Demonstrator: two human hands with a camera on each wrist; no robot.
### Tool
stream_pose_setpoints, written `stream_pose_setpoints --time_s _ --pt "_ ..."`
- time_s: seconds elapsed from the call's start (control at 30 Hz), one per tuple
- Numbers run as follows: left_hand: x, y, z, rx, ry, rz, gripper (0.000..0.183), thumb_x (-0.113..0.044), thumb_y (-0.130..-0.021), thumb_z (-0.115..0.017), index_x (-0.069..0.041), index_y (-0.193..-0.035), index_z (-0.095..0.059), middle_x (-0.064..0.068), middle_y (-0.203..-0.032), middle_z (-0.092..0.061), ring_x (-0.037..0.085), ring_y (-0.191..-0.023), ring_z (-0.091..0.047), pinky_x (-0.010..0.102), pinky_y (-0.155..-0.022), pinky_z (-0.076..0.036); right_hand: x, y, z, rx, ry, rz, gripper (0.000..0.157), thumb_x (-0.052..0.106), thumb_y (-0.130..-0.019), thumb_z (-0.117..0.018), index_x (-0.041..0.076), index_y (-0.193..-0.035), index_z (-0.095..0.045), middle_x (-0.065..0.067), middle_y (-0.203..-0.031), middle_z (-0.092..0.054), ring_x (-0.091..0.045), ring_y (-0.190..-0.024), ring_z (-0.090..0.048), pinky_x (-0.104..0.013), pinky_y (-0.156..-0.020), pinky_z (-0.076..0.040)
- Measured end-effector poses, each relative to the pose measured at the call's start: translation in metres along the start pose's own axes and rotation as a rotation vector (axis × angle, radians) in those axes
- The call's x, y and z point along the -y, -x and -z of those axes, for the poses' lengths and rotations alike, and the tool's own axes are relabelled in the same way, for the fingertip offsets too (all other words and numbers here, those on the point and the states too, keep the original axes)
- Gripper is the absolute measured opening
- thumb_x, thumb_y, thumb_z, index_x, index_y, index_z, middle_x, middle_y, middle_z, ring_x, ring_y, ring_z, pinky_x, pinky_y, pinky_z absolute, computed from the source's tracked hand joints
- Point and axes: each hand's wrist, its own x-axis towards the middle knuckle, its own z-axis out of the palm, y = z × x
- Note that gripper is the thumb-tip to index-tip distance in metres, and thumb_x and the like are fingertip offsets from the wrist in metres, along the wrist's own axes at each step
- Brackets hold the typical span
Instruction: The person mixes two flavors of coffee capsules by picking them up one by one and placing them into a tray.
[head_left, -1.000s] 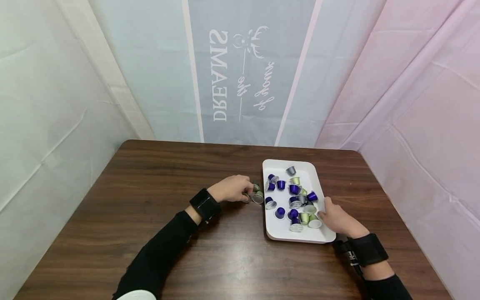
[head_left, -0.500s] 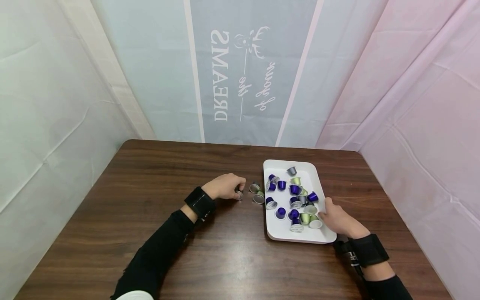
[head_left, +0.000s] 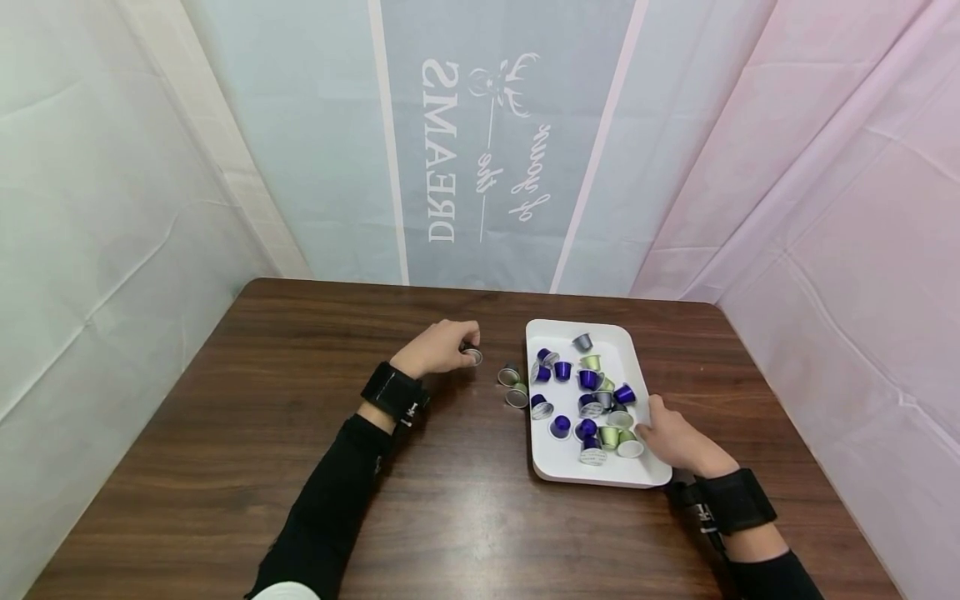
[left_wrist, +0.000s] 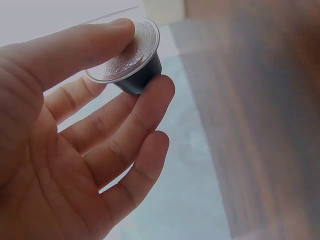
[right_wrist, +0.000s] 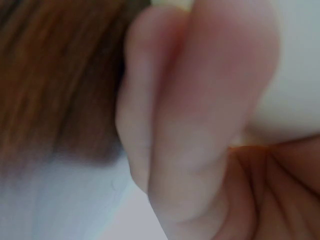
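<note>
My left hand [head_left: 438,346] pinches a dark coffee capsule [left_wrist: 142,78] between thumb and fingers, its foil lid facing the thumb in the left wrist view. On the table to the right of that hand lie two more capsules, a dark one [head_left: 508,377] and a greenish one [head_left: 517,397], close to the tray's left side. My right hand [head_left: 684,435] grips the right rim of a white tray [head_left: 555,335], thumb over the edge. The right wrist view is blurred, with curled fingers [right_wrist: 200,115] close to the camera.
Inside the tray are several blue capsules [head_left: 562,371], light green ones [head_left: 609,437] and a grey one [head_left: 582,342], loosely scattered. Brown wooden table [head_left: 337,333] runs under everything. Fabric curtains [head_left: 502,167] hang behind its far edge and on both sides.
My left hand has drawn a capsule away from the two others, leftward and then toward the table's far side. The right hand and tray have stayed put.
</note>
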Motion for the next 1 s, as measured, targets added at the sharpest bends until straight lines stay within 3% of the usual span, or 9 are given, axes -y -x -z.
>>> stream_pose_setpoints --time_s 0.53,1.0 --pt "-0.019 -0.015 0.013 -0.076 0.075 -0.057 0.017 -0.024 -0.088 -0.069 -0.018 -0.096 -0.055 -0.004 -0.085 -0.058 0.012 -0.074 -0.051 0.028 -0.067 -0.041 0.001 0.000 0.001 0.004 0.005 -0.007 0.050 0.012 -0.097 -0.045 -0.020 -0.126 -0.020 -0.048 -0.122 -0.037 -0.044 -0.109 -0.050 -0.049 -0.079 -0.045" --pt "-0.046 -0.028 0.006 -0.071 0.079 -0.129 0.016 -0.024 -0.088 -0.069 -0.019 -0.097 -0.057 -0.005 -0.086 -0.057 0.010 -0.074 -0.051 0.025 -0.068 -0.042 0.002 0.000 0.001 -0.001 0.014 -0.003 0.048 0.011 -0.097 -0.046 -0.020 -0.124 -0.021 -0.048 -0.120 -0.038 -0.044 -0.108 -0.051 -0.048 -0.078 -0.045"
